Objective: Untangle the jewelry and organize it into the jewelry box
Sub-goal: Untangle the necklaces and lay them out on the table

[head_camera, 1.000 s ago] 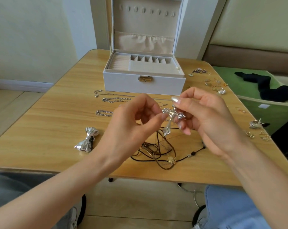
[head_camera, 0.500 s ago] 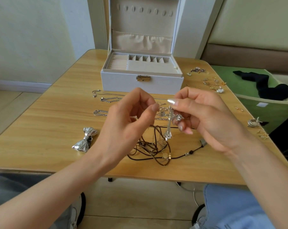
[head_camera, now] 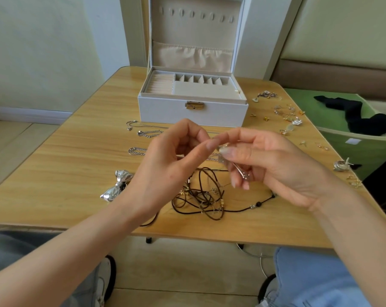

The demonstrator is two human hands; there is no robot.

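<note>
Above the table's middle, my right hand [head_camera: 274, 165] holds a silver cross pendant [head_camera: 240, 170] between thumb and fingers. My left hand [head_camera: 170, 165] meets it fingertip to fingertip and pinches the pendant's top end. Below both hands lies a tangle of brown and black cords [head_camera: 205, 196] with small gold charms. The white jewelry box [head_camera: 192, 109] stands open at the back of the table, its beige compartments bare. Silver chains [head_camera: 147, 132] lie in front of the box on the left.
A silver bow clip [head_camera: 117, 185] lies left of the tangle. Small earrings and charms [head_camera: 285, 114] are scattered along the table's right side, with silver rings [head_camera: 341, 165] near the right edge. A green bin [head_camera: 365, 142] with black cloth stands right of the table.
The pendant has turned from hanging upright to lying slanted in my right hand. Both hands have closed together, fingertips now touching at its top.
</note>
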